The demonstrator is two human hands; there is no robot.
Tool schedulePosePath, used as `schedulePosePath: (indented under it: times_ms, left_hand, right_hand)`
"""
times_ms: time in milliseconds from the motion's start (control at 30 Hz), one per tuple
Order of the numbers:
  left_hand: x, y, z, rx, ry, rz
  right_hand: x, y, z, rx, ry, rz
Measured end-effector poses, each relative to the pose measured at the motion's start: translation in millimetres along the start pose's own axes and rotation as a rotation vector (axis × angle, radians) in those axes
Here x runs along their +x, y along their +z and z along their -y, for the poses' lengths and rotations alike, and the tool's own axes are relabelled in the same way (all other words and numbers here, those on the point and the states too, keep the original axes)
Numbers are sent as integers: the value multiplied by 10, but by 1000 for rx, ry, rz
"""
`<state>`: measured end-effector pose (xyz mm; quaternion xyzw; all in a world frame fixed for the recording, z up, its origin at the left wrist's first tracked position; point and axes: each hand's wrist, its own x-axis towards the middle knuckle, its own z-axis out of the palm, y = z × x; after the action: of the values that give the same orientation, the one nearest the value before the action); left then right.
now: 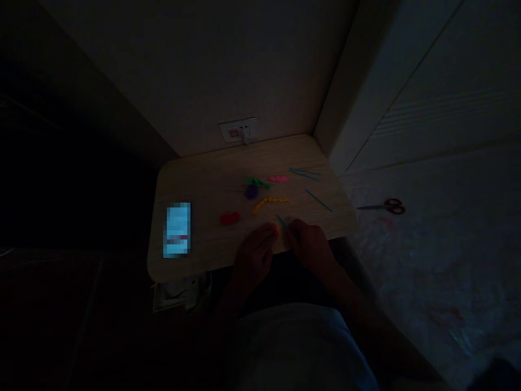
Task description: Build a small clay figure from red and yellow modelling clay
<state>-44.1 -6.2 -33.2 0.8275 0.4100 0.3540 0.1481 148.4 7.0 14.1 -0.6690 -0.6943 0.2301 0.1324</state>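
The scene is very dark. My left hand point(254, 251) and my right hand point(308, 244) meet at the near edge of a small pale wooden table point(203, 184), fingers pinched together around a short green stem-like piece point(282, 221). Just beyond them lie a yellow twisted strip point(269, 203), a red shape point(230, 218), a purple and green piece point(253, 187), a pink piece point(278, 178) and thin teal sticks point(318, 200).
A lit phone point(177, 229) lies on the table's left side. A wall socket point(238, 131) sits behind the table. Scissors point(385, 206) lie on the pale surface to the right. Dark floor lies to the left.
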Motion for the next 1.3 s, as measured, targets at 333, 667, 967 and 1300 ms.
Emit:
schedulePosePath:
  times_ms: [333,667,967,1300]
  left_hand:
    - [30,17,-24,5,-2,-11]
    - [6,28,-17,34,22,11]
    - [-15,46,4,59,36,15]
    - [15,8,-65,-34,-139,-37]
  right_hand:
    - [-74,-9,198,-162,58,92]
    - [-94,105,134,-22,-180,66]
    - [-57,114,33,36,-184,43]
    - [-38,21,-205,346,48,-79]
